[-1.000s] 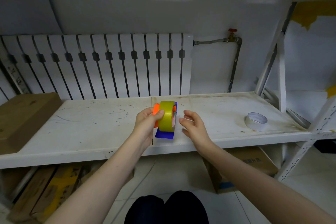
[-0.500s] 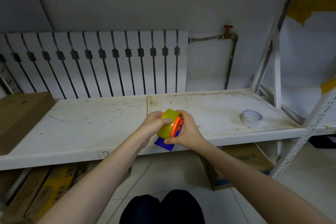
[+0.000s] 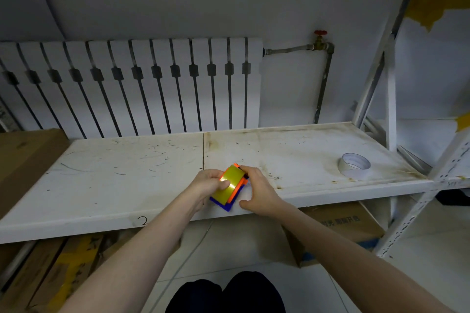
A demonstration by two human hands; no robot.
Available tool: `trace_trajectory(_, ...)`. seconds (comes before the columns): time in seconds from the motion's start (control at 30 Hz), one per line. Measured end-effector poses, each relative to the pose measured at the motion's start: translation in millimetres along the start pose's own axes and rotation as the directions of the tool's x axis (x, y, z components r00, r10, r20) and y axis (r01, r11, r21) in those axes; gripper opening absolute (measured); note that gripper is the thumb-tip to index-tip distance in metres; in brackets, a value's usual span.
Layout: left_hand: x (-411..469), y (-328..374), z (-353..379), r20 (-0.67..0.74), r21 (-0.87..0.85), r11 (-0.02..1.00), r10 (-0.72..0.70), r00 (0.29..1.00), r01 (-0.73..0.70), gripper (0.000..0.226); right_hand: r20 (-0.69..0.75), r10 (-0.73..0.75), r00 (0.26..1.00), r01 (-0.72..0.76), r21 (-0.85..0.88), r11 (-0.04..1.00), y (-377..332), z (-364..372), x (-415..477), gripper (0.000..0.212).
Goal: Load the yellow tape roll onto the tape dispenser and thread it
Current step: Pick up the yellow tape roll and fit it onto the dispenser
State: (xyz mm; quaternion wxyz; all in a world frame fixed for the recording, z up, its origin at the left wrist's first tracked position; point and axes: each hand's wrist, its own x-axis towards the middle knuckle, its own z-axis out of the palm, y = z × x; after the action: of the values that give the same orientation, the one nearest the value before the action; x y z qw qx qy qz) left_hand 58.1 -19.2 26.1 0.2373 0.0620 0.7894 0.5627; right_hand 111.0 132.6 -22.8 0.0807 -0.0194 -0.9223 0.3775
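Scuffed white shelf (image 3: 127, 185), pale tape roll (image 3: 354, 165), perhaps cardboard (image 3: 25, 160)

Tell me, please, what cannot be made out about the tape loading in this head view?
- Loose end of the yellow tape roll: too small to find.
- Spindle of the orange and blue plastic tape dispenser: hidden behind the roll.
- Left hand fingertips: behind the roll.
- Right hand fingertips: hidden at the dispenser's far side.

Both hands grip yellow tape roll (image 3: 228, 187) on dispenser (image 3: 225, 204).
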Motion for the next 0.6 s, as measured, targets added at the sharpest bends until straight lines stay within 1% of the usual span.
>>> trace_trajectory(0.07,3.5,-9.2,-4.7,0.021,0.017,1.000,-0.005,1.000,0.004,0.022,0.019,0.019,1.000,-0.019,0.012,1.000,6.4,-0.8,1.5,0.073)
trace_trajectory(0.13,6.0,-12.0,-10.9,0.048,0.055,0.998,0.007,0.999,-0.009,0.014,0.000,0.039,0.999,-0.039,0.031,0.999,9.8,0.2,4.9,0.061)
trace_trajectory(0.27,10.3,-11.0,-21.6,0.090,0.146,0.989,0.000,0.996,-0.013,0.018,-0.011,0.119,0.993,-0.116,0.171,0.978,1.1,4.3,14.2,0.043)
trace_trajectory(0.33,9.6,-10.1,-23.5,0.094,0.164,0.986,-0.014,0.996,-0.001,0.016,0.024,0.148,0.989,-0.150,0.210,0.966,-4.9,7.5,20.1,0.044)
trace_trajectory(0.43,8.8,-10.2,-23.0,0.078,0.126,0.991,-0.055,0.995,0.045,0.018,0.066,0.155,0.986,-0.165,0.192,0.967,-8.7,15.1,28.4,0.056)
trace_trajectory(0.5,9.8,-10.3,-23.9,0.054,0.078,0.993,-0.097,0.994,0.092,0.017,0.038,0.145,0.989,-0.150,0.175,0.973,-11.0,18.0,32.1,0.054)
trace_trajectory(0.6,11.7,-9.9,-24.4,-0.014,0.015,0.988,-0.154,0.988,0.154,0.015,-0.020,0.085,0.996,-0.082,0.131,0.988,-15.7,21.2,32.6,0.049)
